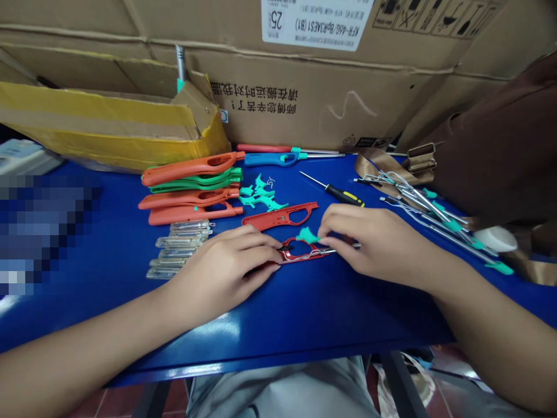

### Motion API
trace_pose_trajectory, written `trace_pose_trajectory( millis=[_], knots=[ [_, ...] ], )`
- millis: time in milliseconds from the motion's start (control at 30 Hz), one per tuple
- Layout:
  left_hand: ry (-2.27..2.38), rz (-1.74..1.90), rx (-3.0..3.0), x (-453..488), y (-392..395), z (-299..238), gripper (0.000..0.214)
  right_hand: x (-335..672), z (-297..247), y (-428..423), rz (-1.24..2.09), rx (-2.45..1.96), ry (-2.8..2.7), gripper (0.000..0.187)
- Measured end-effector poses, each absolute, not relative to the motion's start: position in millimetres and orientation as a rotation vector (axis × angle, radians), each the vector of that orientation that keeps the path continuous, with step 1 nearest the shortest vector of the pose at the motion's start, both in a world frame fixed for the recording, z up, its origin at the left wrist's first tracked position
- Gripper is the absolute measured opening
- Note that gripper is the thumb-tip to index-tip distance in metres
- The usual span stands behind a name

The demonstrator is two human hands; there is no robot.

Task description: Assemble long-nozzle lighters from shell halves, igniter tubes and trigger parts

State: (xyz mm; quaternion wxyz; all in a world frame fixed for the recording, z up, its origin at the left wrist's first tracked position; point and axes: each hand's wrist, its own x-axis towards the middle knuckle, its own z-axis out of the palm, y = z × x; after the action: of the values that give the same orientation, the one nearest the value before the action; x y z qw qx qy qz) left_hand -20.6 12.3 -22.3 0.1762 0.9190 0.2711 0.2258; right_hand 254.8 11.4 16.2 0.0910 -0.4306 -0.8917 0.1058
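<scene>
In the middle of the table lies a red lighter casing half [302,259] with a metal tube, wires and a dark part in it. My left hand [237,255] pinches its left end, fingers closed; that end is mostly hidden. With thumb and forefinger, my right hand [369,238] grips a teal trigger [307,234] just above the casing's finger loop. Another red casing half [278,217] lies behind, inner side up. Several loose teal triggers [263,194] are piled behind that, beside tiny metal bits [270,183].
Orange and green casings [191,200] are stacked at left, with clear fuel tanks [178,252] in front. A screwdriver [343,195] and a blue lighter [272,159] lie at the back. Metal tubes with wires [444,217] spread at right. A yellow-taped carton [143,128] stands back left.
</scene>
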Motion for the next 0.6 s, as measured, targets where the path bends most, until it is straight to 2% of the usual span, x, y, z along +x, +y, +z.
trace_pose_trajectory(
  millis=[233, 600],
  knots=[
    [0.762, 0.679, 2.587, -20, 13, -22, 0.015, 247, 12, 5, 0.193, -1.24, -2.85, 0.018],
    [0.767, 0.664, 2.587, -20, 11, -23, 0.014, 240, 9, 2, 0.128, -1.157, -2.971, 0.014]
  ],
)
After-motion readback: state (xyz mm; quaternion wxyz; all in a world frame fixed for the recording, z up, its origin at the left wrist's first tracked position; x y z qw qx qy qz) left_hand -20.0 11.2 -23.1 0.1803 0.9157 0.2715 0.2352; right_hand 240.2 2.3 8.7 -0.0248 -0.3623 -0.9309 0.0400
